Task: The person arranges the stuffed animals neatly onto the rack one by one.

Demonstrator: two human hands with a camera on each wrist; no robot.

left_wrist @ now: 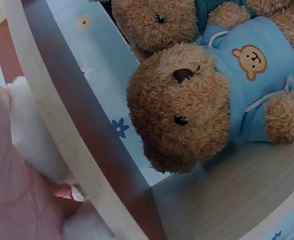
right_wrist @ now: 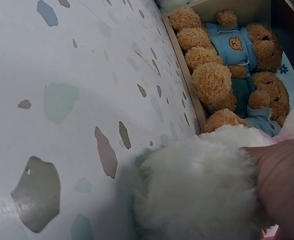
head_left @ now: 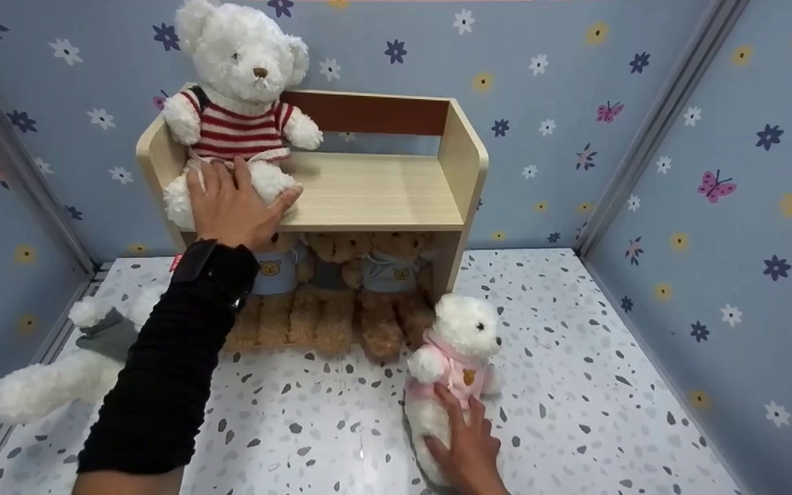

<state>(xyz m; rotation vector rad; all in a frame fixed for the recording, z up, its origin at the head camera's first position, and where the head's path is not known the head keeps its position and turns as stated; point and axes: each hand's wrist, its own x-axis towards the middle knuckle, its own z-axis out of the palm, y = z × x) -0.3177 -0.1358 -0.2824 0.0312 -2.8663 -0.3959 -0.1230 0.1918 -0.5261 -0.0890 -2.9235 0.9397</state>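
Note:
A white teddy bear (head_left: 248, 65) in a red-and-white striped sweater sits upright at the left end of a wooden shelf unit's (head_left: 375, 189) upper board. My left hand (head_left: 234, 210) presses on its lap, fingers spread up toward the belly and thumb out to the right over one leg. Low on the right, my right hand (head_left: 468, 450) holds a smaller white teddy bear (head_left: 468, 326) in a pink hoodie round its lower body, thumb on one side and fingers across the front. In the right wrist view, its white fur (right_wrist: 202, 185) is close over the floor.
Several brown teddy bears (head_left: 331, 309) in blue and dark tops sit in the lower compartment. Another white stuffed toy (head_left: 59, 385) with grey cloth lies on the speckled floor (head_left: 561, 412) at left, partly behind my left arm. Flowered walls (head_left: 726, 240) enclose the space.

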